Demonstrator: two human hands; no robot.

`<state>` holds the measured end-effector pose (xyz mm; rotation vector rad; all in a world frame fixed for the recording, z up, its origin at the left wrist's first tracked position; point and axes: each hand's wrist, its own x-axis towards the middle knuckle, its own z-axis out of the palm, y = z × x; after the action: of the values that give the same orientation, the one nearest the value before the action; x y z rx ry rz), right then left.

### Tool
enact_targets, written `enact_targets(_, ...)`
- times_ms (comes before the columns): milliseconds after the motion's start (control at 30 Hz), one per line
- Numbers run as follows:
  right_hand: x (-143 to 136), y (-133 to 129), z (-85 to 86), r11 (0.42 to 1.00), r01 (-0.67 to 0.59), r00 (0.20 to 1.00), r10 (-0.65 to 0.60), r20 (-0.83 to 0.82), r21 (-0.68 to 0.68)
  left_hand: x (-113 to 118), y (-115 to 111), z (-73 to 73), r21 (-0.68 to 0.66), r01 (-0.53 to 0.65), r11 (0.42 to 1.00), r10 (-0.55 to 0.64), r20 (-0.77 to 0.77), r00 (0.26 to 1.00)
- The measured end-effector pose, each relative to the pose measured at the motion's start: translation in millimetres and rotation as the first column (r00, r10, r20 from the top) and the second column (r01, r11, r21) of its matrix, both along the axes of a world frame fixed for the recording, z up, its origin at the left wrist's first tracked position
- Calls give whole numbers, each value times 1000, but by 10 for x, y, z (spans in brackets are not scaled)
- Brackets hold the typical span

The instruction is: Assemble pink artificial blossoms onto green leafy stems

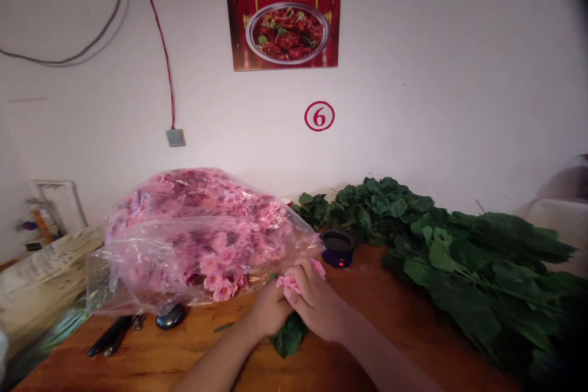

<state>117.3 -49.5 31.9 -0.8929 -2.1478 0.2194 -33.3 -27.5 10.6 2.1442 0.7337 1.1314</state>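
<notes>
Over the wooden table (184, 355), my two hands meet near the middle. My right hand (310, 300) has its fingers wrapped round a pink artificial flower (290, 283), with petals showing between and beyond the fingers. Beside it on the left, my left hand (271, 309) is closed against the base of the flower; what it grips is hidden. Green leaves (288, 335) hang below both hands. A clear plastic bag (202, 239) full of pink flowers lies behind and to the left.
A small dark blue pot (338, 248) with a red light stands behind my hands. Piled green leaves (459, 263) cover the right side. At the left lie a black-handled tool (110, 335) and a dark round object (171, 316). The wall (413, 104) rises behind.
</notes>
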Motion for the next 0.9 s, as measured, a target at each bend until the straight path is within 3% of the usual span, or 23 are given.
enact_targets(167, 63, 98, 41, 990, -127, 988, 122, -96, -55, 15, 37, 1, -64, 12, 998, -7, 74, 997)
enact_targets(300, 85, 213, 8, 984, -171, 973, 162, -165, -43, 7, 36, -12, -156, -39, 987, 46, 45, 998)
enact_targets(533, 100, 223, 13, 985, -171, 982, 171, -85, -3, -30, 20, -27, -79, -164, 983, 154, -115, 981)
enact_targets(700, 65, 300, -82, 986, -162, 975, 166, -145, 40, -25, 58, -86, -87, -141, 986, 124, -177, 976)
enact_targets(900, 170, 413, -66, 975, -207, 896, 157, -415, -78, -20, 97, -39, -238, -28, 971, 9, -79, 997)
